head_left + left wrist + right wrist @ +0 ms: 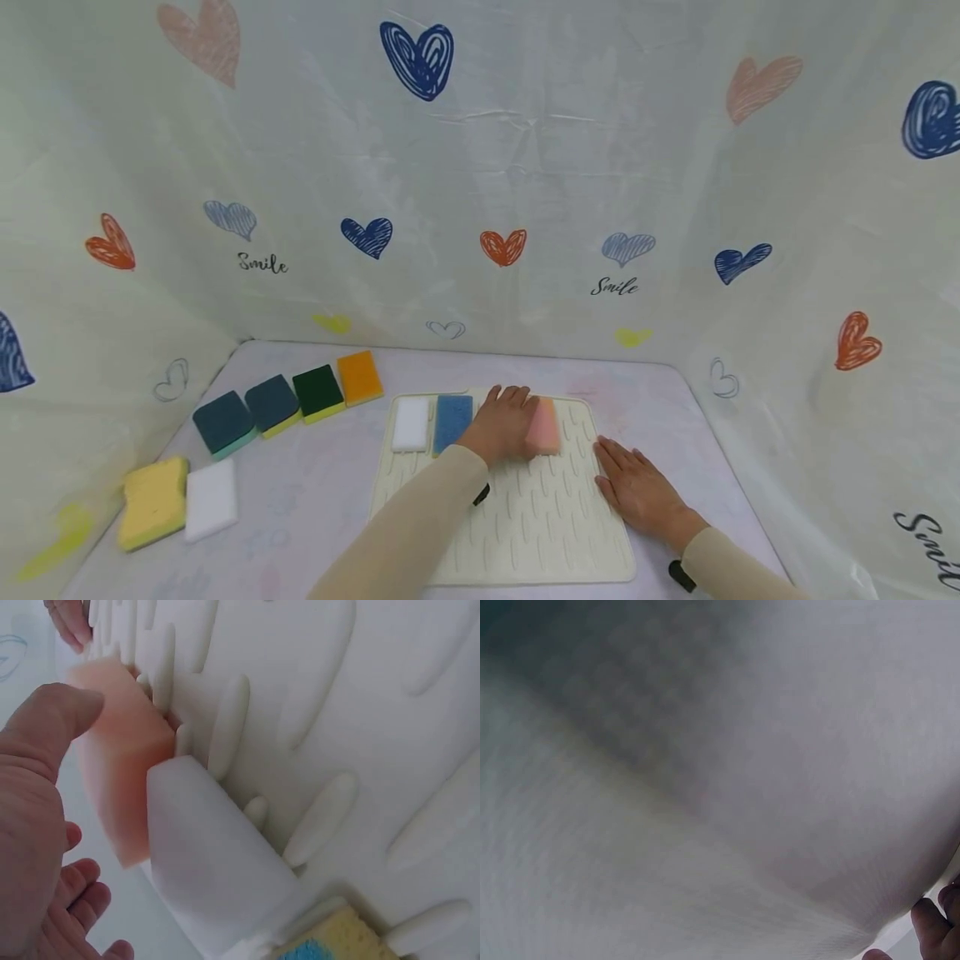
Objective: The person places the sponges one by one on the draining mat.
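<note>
My left hand [504,425] is over the upper part of a cream ridged mat [555,533], beside a pink sponge [544,427]. In the left wrist view its thumb overlaps the pink sponge [124,757], while the fingers hang loosely below; whether they touch is unclear. Against that sponge stands a white block [214,855], hidden by the hand in the head view. A blue sponge [453,421] and another white block [411,424] stand to the left on the mat. My right hand [645,492] lies flat, fingertips at the mat's right edge.
On the table's left side lie two dark teal sponges [224,421] [272,403], a dark green one [318,390] and an orange one [360,377]. Nearer the front are a yellow sponge [153,502] and a white block [212,500]. A heart-printed curtain [525,167] surrounds the table.
</note>
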The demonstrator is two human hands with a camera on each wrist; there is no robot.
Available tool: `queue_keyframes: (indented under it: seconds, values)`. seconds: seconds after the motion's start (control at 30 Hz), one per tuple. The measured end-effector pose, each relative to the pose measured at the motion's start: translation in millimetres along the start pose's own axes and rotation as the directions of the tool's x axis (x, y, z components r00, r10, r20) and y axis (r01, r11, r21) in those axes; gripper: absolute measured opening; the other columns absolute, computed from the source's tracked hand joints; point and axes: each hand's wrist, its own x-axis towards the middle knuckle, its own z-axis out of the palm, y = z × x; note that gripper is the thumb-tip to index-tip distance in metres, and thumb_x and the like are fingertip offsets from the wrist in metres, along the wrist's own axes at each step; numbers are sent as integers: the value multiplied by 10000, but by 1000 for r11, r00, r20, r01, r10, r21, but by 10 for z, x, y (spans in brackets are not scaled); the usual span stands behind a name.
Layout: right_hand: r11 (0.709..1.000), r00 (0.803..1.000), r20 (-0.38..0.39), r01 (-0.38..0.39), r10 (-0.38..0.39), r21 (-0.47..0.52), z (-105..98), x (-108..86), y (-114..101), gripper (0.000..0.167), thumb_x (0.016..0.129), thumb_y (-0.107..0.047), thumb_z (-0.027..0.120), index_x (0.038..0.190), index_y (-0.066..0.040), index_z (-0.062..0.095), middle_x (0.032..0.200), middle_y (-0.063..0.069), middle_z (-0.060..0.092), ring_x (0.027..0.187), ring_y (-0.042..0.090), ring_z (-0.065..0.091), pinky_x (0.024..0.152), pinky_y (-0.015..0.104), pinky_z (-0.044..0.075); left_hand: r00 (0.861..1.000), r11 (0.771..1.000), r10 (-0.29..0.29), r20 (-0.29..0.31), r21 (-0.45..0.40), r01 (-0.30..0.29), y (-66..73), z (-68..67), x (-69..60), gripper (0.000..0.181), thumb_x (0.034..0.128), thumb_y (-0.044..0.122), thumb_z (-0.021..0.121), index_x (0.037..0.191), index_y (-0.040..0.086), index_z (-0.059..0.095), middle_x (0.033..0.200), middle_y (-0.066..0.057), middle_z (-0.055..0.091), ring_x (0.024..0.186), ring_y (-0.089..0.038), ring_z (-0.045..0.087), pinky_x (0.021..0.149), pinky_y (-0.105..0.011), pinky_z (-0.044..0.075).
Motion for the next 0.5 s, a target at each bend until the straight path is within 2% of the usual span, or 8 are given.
queue_keyframes:
  seconds: [0.2,0.5]
  values:
    - [1000,1000,-4,-3,3,-2,0,-7,2,624,1105,-367,514,1587,19,422,1662,187,409,1529,374,413,1213,615,358,999,1000,18,-47,26,-17,-42,-43,-3,810,991,641,619,1618,175,403,1663,-33,405,1545,-220,375,1289,-477,293]
    - [1000,1000,-4,0,0,-15,14,-1,9,638,1109,-388,500,1600,9,405,1673,178,392,1531,371,411,1217,611,356,987,989,81,-138,131,-63,-154,-73,-73,815,1035,619,556,1661,159,309,1708,-28,337,1582,-218,311,1314,-450,236]
